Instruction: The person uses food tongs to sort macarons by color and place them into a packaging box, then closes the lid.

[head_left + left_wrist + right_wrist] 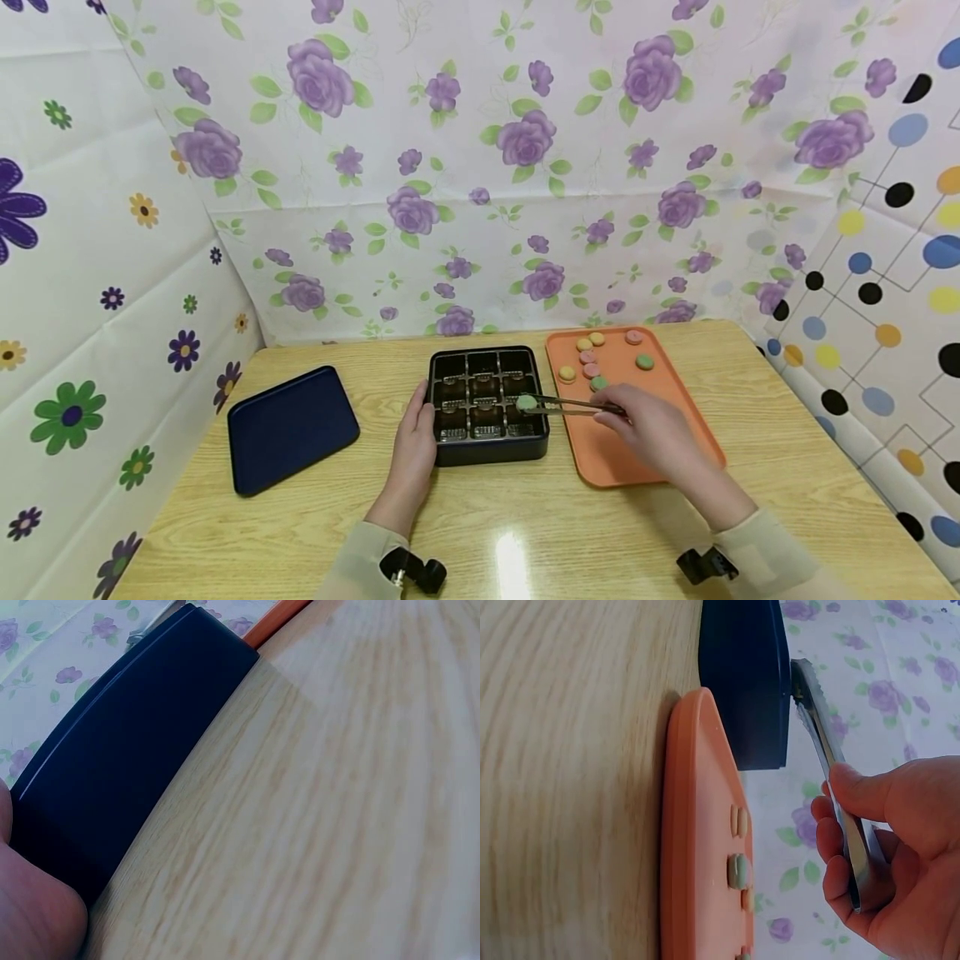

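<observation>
No legible text, label, brand, number or sign is found in any view. The compartment box [489,406] is plain black and carries no marking. The orange tray [660,450], right of the box, and the dark blue lid [291,428], left of the box, are unmarked. The cloths behind the box are printed with flowers and dots only, no lettering. The tongs [832,772] show no readable stamp.
</observation>
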A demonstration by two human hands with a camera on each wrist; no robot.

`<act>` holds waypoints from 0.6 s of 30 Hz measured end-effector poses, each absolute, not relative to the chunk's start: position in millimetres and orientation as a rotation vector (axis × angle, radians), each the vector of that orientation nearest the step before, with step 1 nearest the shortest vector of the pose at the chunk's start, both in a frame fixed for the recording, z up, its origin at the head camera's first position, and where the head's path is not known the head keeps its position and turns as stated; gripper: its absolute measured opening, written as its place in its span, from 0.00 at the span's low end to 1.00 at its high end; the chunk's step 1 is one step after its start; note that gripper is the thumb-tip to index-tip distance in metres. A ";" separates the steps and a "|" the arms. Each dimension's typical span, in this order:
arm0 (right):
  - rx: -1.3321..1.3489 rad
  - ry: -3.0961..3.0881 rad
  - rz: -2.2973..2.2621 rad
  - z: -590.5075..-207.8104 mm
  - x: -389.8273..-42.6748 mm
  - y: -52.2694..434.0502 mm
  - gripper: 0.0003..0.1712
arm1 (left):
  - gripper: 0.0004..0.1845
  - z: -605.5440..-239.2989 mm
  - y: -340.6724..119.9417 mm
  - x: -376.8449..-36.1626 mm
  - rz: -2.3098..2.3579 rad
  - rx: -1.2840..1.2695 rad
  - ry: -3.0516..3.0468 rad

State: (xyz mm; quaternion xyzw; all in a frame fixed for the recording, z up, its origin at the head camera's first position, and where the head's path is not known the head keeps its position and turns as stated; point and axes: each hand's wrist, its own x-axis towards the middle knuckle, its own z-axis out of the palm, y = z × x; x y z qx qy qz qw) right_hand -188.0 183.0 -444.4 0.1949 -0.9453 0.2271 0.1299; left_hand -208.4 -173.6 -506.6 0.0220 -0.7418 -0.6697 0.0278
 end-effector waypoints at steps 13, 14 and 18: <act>0.628 -2.728 0.631 -445.6 -185.3 177.0 0.08 | 0.31 -506.3 -173.4 -208.5 -2.066 0.066 -2.289; 0.632 -2.725 0.627 -445.3 -185.1 177.0 0.08 | 0.31 -506.3 -173.5 -208.6 -2.066 0.067 -2.289; 0.647 -2.710 0.617 -445.0 -184.0 176.7 0.08 | 0.31 -506.3 -173.6 -208.5 -2.063 0.068 -2.291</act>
